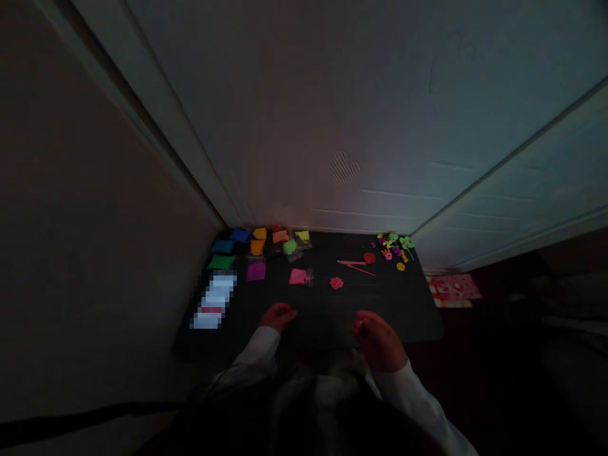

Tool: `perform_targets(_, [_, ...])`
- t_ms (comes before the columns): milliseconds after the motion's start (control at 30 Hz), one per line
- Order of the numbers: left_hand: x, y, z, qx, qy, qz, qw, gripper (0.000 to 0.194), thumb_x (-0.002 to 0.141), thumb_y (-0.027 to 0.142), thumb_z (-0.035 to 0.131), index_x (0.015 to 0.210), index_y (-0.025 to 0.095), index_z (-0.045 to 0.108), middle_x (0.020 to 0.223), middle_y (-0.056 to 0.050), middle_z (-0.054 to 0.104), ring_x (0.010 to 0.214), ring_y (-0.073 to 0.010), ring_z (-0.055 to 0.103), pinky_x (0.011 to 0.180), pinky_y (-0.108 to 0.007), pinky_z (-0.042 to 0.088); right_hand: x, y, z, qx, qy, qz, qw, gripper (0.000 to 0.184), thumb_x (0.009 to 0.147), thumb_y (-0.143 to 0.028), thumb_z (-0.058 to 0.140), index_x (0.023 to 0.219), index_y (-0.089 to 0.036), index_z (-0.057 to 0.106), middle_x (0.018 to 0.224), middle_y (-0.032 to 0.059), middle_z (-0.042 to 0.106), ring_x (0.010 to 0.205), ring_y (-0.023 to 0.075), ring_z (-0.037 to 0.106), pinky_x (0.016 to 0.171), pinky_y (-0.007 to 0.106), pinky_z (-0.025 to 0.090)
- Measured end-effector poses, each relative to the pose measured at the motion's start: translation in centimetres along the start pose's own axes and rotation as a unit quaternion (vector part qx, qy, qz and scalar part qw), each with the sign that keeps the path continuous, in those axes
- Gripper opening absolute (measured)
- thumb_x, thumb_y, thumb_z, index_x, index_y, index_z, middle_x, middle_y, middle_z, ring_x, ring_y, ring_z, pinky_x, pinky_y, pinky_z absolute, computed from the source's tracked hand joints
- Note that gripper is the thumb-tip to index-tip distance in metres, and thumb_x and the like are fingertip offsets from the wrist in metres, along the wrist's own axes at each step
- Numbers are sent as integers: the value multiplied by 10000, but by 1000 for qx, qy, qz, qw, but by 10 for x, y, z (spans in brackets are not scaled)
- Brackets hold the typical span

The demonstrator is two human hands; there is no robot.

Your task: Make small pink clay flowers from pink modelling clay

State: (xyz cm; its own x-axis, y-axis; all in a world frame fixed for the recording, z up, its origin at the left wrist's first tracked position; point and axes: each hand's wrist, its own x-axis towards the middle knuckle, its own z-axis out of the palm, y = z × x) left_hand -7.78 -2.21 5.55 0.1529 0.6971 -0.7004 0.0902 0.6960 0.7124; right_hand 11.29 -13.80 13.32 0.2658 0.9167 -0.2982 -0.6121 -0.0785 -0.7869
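My left hand (278, 316) is held over the front of the dark table (323, 323), its fingers drawn together; anything between them is too dark to see. Opposite it, my right hand (380, 342) is closed in a pinch. A small pinkish spot shows at its fingertips, too small to name. Beyond and between the hands lies a pink clay flower (336, 283) with many small petals. An opened bag of pink clay (299, 277) rests just past my left hand. Pink stick-like tools (352, 263) and a round red lump (369, 258) lie farther back.
Several bags of coloured clay, such as a purple bag (256, 271) and a green bag (221, 261), cover the back left. A lit phone (215, 300) lies at the left edge. Small clay figures (394, 248) cluster at the back right. A white wall (332, 209) borders the table.
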Motion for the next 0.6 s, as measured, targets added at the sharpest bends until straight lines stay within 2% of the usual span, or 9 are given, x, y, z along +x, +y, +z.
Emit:
perform_targets(167, [7,1,13,-6,-27,-5,1000,211,805,237,463,974,117,498,899,-43,549,721,-119,550,612,-282,478,-8,-11,3,54,-12,-24,998,161,798,-274,476,733,-130,509,597,-45,473,551,78,482,549,246,414])
perform_targets(333, [15,-1,21,-32,-32,-11,999,228,808,247,457,996,124,493,940,-53,544,762,-132,550,642,-301,480,-8,-23,7,112,-27,-9,993,138,754,-276,510,709,-151,469,572,-63,392,522,71,417,541,243,379])
perform_targets(467, [22,-5,21,-58,-17,-17,998,228,806,246,460,994,121,493,930,-51,546,752,-129,552,634,-298,481,1,-28,8,146,-46,18,988,151,738,-222,520,637,-155,429,543,-73,348,478,56,359,490,208,340])
perform_targets(600, [34,-13,18,-74,15,-24,997,233,805,245,462,1000,122,491,941,-53,544,764,-133,551,643,-304,480,16,-32,7,156,-68,52,984,163,735,-190,521,610,-148,424,570,-63,384,488,55,365,482,199,333])
